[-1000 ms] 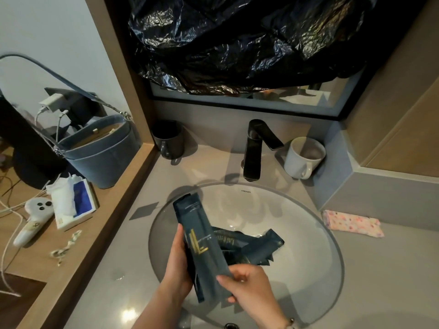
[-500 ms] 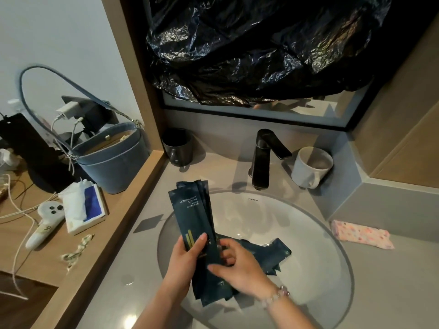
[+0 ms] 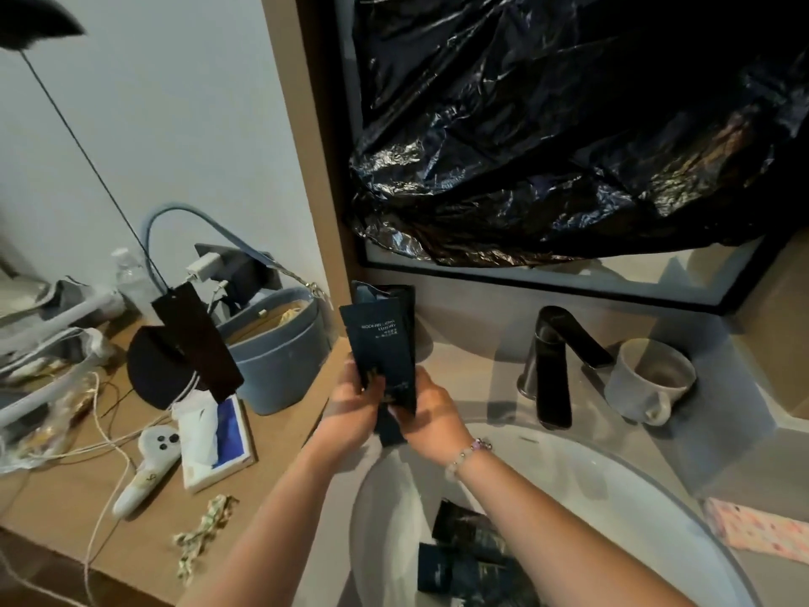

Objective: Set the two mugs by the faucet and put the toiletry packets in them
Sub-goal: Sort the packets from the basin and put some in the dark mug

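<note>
Holding up a small stack of dark navy, flat, rectangular toiletry packets (image 3: 381, 343) with pale lettering near the top, upright, above the grey counter (image 3: 473, 378) behind the basin's left rim. Showing at least two packets in the stack, the back one rising a little higher than the front one. Pinching the lower part of the stack from the left with the left hand (image 3: 352, 409), fingers curled onto the front face. Gripping the same lower part from the right with the right hand (image 3: 431, 416), fingers wrapped around the edge, a beaded bracelet (image 3: 468, 453) sitting on that wrist. Lying loose in the white round sink basin (image 3: 613, 488), near its front: several more dark packets (image 3: 468, 558), overlapping each other. Standing behind the basin: a dark metal faucet (image 3: 553, 365), and just beside it on the right a pale grey ceramic mug (image 3: 648, 381), tilted, handle facing forward. Hiding most of the wall mirror: a crumpled black plastic sheet (image 3: 569, 124). Standing on the wooden shelf (image 3: 65, 510) to the left: a blue-grey bucket bag (image 3: 280, 348), a white controller (image 3: 149, 466) and a tissue pack (image 3: 219, 440).
</note>
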The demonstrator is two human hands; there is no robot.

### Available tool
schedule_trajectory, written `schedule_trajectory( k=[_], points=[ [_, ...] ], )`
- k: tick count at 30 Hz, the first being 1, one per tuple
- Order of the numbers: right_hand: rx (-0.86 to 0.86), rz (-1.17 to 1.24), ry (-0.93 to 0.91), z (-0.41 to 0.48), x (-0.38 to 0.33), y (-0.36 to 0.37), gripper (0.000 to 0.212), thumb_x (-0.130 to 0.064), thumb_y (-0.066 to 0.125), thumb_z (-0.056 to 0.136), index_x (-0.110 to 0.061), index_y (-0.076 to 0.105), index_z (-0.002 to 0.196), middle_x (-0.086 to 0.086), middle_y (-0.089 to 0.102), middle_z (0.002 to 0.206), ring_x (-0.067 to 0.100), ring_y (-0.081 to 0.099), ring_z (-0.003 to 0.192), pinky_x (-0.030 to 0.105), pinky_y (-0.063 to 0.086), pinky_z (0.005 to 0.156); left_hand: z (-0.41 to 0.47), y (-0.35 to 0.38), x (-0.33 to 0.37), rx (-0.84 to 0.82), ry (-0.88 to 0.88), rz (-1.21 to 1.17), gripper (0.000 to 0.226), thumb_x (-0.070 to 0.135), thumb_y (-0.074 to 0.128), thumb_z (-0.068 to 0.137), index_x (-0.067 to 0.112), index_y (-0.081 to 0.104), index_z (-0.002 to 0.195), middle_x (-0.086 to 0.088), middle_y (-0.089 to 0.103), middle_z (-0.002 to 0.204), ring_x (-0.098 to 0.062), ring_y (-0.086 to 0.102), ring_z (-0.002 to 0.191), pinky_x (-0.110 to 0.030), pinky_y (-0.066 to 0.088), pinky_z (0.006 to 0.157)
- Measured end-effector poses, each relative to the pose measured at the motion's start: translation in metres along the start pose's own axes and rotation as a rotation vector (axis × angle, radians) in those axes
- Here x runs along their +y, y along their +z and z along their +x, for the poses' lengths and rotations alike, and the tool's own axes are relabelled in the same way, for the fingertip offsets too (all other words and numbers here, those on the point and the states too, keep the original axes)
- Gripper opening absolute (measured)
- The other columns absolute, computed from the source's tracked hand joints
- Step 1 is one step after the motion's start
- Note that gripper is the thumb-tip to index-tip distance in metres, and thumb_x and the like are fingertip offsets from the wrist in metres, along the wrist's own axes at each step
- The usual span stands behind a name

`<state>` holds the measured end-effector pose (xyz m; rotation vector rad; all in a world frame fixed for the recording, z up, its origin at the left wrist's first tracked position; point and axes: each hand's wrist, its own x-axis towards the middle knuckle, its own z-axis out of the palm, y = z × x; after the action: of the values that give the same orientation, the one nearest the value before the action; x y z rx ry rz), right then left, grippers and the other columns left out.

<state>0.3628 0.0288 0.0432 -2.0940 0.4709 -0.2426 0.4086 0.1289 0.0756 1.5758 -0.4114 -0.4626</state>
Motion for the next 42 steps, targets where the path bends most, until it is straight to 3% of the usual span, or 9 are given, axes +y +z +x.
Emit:
schedule_trajectory(
  k=[6,11,16,24,28,32,36,39,42],
  points=[
    [-0.005,-0.298,-0.091,0.016,-0.001,0.015,0.027,-0.014,0.052,0.088,-0.005,0.057,0.113,0.019,0.063,0.113,0.033,0.059,0.104,0.038,0.048,0.089,0.009,-0.004,-0.014,0.001,0.106,0.103,0.029,-0.003,0.032,0.096,0.022,0.036,0.109,0.010,0.049,0.092,-0.002,0.050,0.083,0.000,0.047,0.060],
    [0.021,-0.207,-0.056,0.023,0.001,0.022,0.034,-0.011,0.052,0.087,-0.002,0.048,0.120,0.018,0.061,0.116,0.033,0.060,0.105,0.033,0.049,0.085,0.018,-0.011,-0.023,0.027,0.150,0.168,0.024,0.005,0.036,0.095,0.014,0.029,0.115,0.015,0.043,0.097,0.002,0.048,0.090,-0.001,0.044,0.079],
    [0.006,-0.120,-0.043,0.025,0.006,0.024,0.042,-0.008,0.054,0.088,-0.001,0.042,0.128,0.016,0.059,0.123,0.031,0.057,0.113,0.020,0.039,0.082,0.021,-0.011,-0.032,-0.060,0.111,0.197,0.033,-0.004,0.037,0.094,0.019,0.028,0.116,0.019,0.041,0.097,0.004,0.045,0.088,0.007,0.039,0.067],
    [-0.101,-0.202,-0.028,0.033,0.018,0.021,0.046,-0.013,0.052,0.090,-0.002,0.035,0.130,0.019,0.056,0.123,0.032,0.056,0.113,0.036,0.047,0.096,0.038,-0.030,-0.041,-0.117,0.193,0.478,0.044,0.033,0.053,0.078,0.012,0.050,0.116,-0.008,0.058,0.112,-0.016,0.057,0.106,-0.044,0.048,0.097],
    [-0.255,-0.239,0.042,0.040,0.005,0.011,0.052,-0.020,0.051,0.093,-0.008,0.027,0.138,0.014,0.051,0.133,0.029,0.050,0.122,0.033,0.041,0.102,0.043,-0.038,-0.021,-0.120,0.237,0.593,0.032,0.003,0.063,0.082,0.028,0.052,0.098,0.014,0.057,0.093,-0.008,0.059,0.089,-0.024,0.052,0.085],
    [-0.407,-0.322,0.063,0.046,-0.015,-0.015,0.053,-0.026,0.048,0.095,-0.006,0.026,0.139,0.016,0.043,0.140,0.029,0.044,0.127,0.031,0.037,0.100,0.052,-0.047,0.001,-0.203,0.210,0.673,0.035,0.009,0.062,0.085,0.016,0.048,0.116,0.019,0.052,0.095,-0.004,0.055,0.085,-0.009,0.049,0.074],
    [-0.400,-0.370,0.093,0.052,-0.033,-0.030,0.049,-0.029,0.051,0.094,-0.004,0.033,0.131,0.017,0.044,0.136,0.032,0.047,0.123,0.033,0.039,0.093,0.058,-0.036,0.014,-0.185,0.081,0.596,0.027,0.010,0.053,0.091,0.021,0.041,0.113,0.002,0.054,0.106,-0.016,0.052,0.101,-0.028,0.043,0.095],
    [-0.353,-0.417,0.120,0.038,-0.047,-0.056,0.032,-0.016,0.044,0.098,0.003,0.042,0.124,0.025,0.039,0.141,0.039,0.038,0.131,0.031,0.031,0.098,0.062,-0.029,0.016,-0.190,0.127,0.661,0.025,0.007,0.047,0.093,0.015,0.039,0.115,0.006,0.050,0.097,-0.009,0.050,0.090,-0.009,0.042,0.084],
    [-0.320,-0.407,0.140,0.027,-0.051,-0.058,0.025,-0.003,0.036,0.098,0.007,0.045,0.120,0.031,0.032,0.145,0.040,0.031,0.136,0.027,0.024,0.097,0.065,-0.032,0.011,-0.200,0.157,0.716,0.021,0.004,0.047,0.092,0.016,0.036,0.107,0.010,0.045,0.090,-0.009,0.047,0.084,-0.023,0.045,0.087]
  ],
)
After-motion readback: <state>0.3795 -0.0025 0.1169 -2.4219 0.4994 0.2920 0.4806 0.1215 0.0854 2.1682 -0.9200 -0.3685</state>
